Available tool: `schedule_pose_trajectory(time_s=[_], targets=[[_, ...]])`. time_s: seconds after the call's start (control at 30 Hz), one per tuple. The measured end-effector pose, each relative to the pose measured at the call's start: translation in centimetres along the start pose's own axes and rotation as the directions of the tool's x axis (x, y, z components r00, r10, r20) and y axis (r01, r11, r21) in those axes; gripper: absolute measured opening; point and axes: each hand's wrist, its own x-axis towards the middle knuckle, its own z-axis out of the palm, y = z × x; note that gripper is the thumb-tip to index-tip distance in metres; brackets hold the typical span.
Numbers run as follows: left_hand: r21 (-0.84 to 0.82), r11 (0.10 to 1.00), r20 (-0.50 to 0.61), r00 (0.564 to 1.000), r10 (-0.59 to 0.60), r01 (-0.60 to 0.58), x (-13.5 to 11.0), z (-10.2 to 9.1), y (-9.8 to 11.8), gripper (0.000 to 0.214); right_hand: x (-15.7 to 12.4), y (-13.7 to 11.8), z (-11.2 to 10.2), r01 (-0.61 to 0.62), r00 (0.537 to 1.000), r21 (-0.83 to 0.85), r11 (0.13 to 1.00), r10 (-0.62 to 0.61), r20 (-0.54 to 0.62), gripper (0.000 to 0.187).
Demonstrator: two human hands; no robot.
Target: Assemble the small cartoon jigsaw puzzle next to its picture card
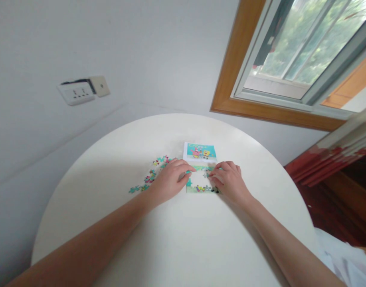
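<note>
A small part-built jigsaw (199, 184) lies on the round white table (183, 239) between my hands. My left hand (170, 179) rests at its left edge, thumb and forefinger pinched on a teal puzzle piece (188, 172). My right hand (228, 179) lies on the puzzle's right side with fingers curled, fingertips pressed on the pieces; what they hold, if anything, is hidden. A cartoon reference picture (200, 152) lies just beyond the puzzle. Loose puzzle pieces (151, 174) are scattered left of my left hand.
A white wall stands behind the table with a socket plate (77, 93) on it. A wood-framed window (290, 63) is at the upper right. Red striped fabric (329, 157) and dark wooden furniture sit beside the table's right edge.
</note>
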Motion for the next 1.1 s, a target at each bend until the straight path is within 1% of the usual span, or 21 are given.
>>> schedule_pose_trajectory(time_s=[0.33,0.43,0.57,0.8,0.97,1.1], targets=[[0.022,1.000,-0.013,1.000,0.021,-0.021,0.0,0.1,-0.3,0.019,-0.1,0.3,0.2,-0.003,1.000,0.055,0.998,0.004,-0.014,0.015],[0.025,0.999,-0.023,1.000,0.021,-0.021,0.0,0.2,-0.4,0.019,-0.1,0.1,0.2,0.002,1.000,0.064,0.998,-0.002,-0.001,0.018],[0.022,1.000,-0.027,0.999,0.020,-0.019,-0.1,0.4,-0.5,0.019,0.0,0.1,0.5,0.003,1.000,0.078,0.997,-0.004,0.017,0.016],[0.043,0.999,-0.030,1.000,0.011,-0.010,-0.2,0.3,-0.4,0.019,0.3,0.8,1.0,-0.048,0.998,0.158,0.986,0.039,0.058,0.014],[0.044,0.999,-0.031,0.999,0.011,-0.009,-0.2,0.3,-0.3,0.020,0.4,1.1,0.8,-0.045,0.997,0.200,0.979,0.033,0.065,0.016],[0.041,0.999,-0.043,0.999,0.017,-0.015,-0.2,0.2,-0.3,0.021,0.5,0.8,0.5,-0.034,0.997,0.227,0.973,0.018,0.075,0.013]])
